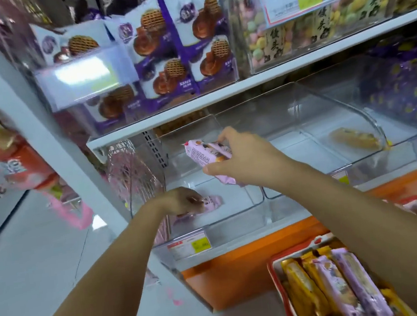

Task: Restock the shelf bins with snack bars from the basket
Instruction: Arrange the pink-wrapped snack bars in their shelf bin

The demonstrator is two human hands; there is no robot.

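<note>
Your left hand (181, 200) pinches a pink bar (214, 200) low in the clear bin (236, 221), your right hand (244, 161) grips more bars (204, 154) above it, and a loose grip could drop them outside.

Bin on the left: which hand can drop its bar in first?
Probably the left hand: it is low inside the bin, its bar near the floor. The right hand holds its bars higher up.

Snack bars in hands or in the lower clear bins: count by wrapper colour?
Pink: 2, left pink bar in left hand, right pink bar in right hand
Yellow: 1, yellow bar lying in middle bin
Total: 3
</note>
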